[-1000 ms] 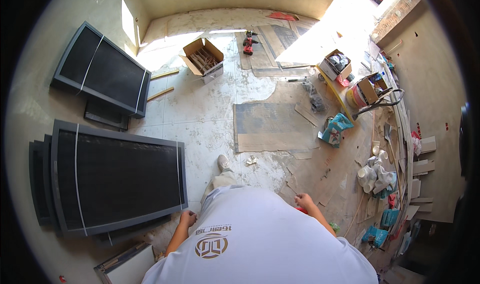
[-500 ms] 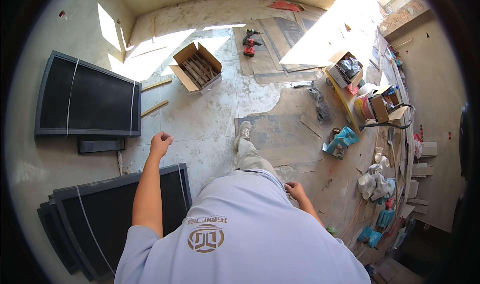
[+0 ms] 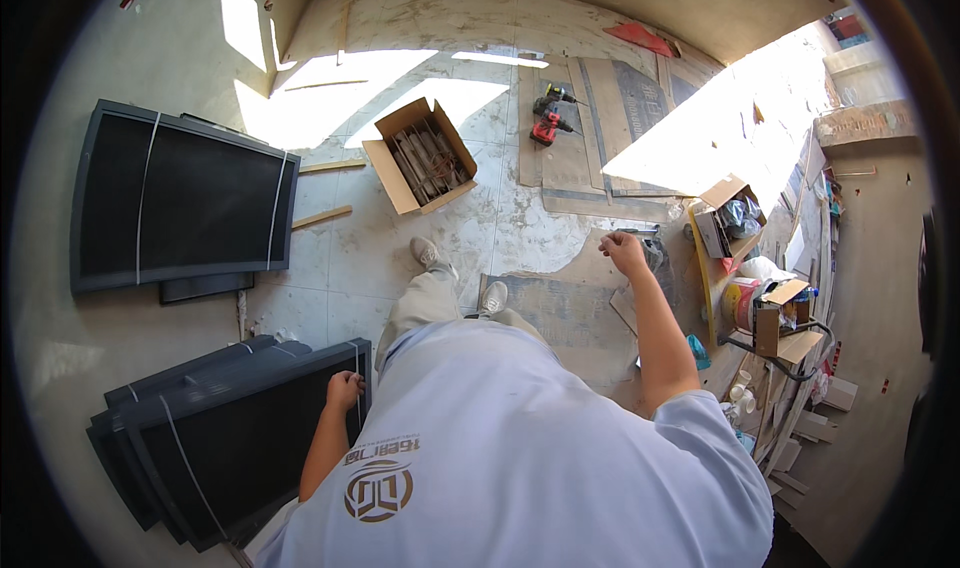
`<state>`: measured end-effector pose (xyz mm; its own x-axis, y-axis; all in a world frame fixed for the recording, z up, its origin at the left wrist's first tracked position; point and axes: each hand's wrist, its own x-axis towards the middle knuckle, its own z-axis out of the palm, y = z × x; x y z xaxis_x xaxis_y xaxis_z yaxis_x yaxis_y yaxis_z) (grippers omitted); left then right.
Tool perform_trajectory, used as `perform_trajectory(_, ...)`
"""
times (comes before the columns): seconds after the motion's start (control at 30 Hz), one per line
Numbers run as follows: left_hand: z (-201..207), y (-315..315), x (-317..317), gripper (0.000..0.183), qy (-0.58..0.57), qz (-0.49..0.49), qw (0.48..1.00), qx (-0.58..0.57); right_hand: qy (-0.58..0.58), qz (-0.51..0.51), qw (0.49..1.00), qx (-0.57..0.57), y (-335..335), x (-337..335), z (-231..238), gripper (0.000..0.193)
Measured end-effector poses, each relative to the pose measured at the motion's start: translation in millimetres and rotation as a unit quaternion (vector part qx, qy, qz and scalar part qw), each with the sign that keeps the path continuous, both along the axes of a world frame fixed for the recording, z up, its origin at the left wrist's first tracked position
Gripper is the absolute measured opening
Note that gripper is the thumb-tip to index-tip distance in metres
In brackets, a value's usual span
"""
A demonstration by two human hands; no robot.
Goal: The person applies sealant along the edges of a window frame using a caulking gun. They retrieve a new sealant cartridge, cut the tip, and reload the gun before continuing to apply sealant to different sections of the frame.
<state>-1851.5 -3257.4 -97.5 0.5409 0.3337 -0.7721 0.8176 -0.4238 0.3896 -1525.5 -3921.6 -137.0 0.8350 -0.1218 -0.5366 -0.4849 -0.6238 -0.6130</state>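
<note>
While straps [image 3: 147, 198] cross both the near panels [image 3: 260, 433] and the far panels [image 3: 210, 203], no loosened one is visible; in the inspector's judgement, little is done and most work is left. The near panels lie at lower left, beside the left hand [image 3: 345, 391]. Its fingers are curled; whether they touch the frame edge or hold anything cannot be determined. The right hand [image 3: 624, 253] hangs over cardboard [image 3: 570, 333], half open, with nothing visible in it. Drills [image 3: 545, 129] lie ahead, in neither hand. As to edges, the near panels' end stands close to the left leg [image 3: 415, 308]. The box [image 3: 392, 178], flaps open, and the cart [image 3: 704, 280] bound the room ahead; pale floor [image 3: 370, 248] between box and far panels offers passage, narrowed by two battens [image 3: 322, 218].
</note>
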Motion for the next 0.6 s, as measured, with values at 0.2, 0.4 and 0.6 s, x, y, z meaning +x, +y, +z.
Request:
perform_trajectory(0.2,-45.3,18.4,133.5,0.03,0.072,-0.007,0.997,-0.041,0.02,0.029,0.998,-0.052,80.1,99.4,9.9,0.031)
perform_trajectory(0.4,-95.3,31.8,323.8,0.034,-0.03,0.029,0.992,-0.117,0.086,0.225,0.966,-0.094,192.2,158.6,-13.5,0.032)
perform_trajectory(0.6,-154.2,-7.5,443.5,0.032,-0.094,0.176,0.952,-0.231,0.059,0.39,0.914,-0.093,283.8,251.3,-149.3,0.031)
